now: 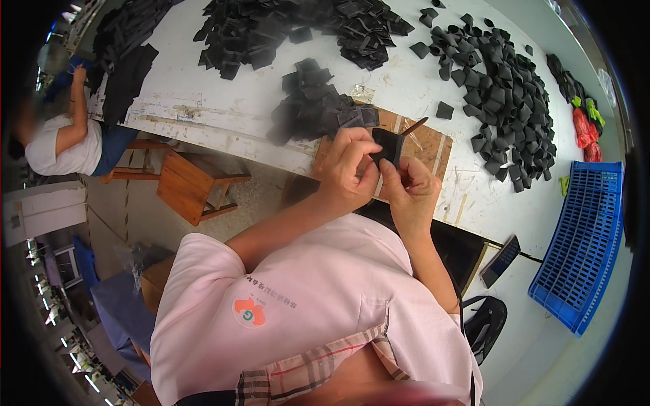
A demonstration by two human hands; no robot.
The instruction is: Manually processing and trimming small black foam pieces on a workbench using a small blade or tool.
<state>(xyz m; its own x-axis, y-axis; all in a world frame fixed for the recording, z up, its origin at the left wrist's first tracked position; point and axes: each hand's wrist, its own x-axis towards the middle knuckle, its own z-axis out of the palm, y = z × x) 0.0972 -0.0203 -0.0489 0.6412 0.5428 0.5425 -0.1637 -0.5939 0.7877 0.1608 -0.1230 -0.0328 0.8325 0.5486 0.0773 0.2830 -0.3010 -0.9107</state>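
Head view, seen from my remote seat: taking the hands as the clock's centre, I have a blue slatted plastic crate (579, 247) at four o'clock, beside the white worktable (223, 118); its slats face me, and I cannot make out what it holds. At three o'clock sits a red plastic bag (584, 132), its contents hidden, and at five o'clock a black backpack (487, 325), whose inside I cannot see either.

The black fabric piece (387, 143) is up between my two hands, in front of the wooden board (433, 145). My left hand (349, 166) is pinched on its nine o'clock side, thumb and fingers together on the fabric; my right hand (413, 183) is clamped on its lower edge, around five o'clock, thumb on the near face. A slim dark pointed tool (416, 126) juts past the piece toward two o'clock; I cannot tell whether a finger grips it.

Near the hands, at ten o'clock, lies a heap of flat black pieces (315, 101); a wide spread of black tube-like pieces (504, 88) lies at two o'clock, with one stray square just beside the board
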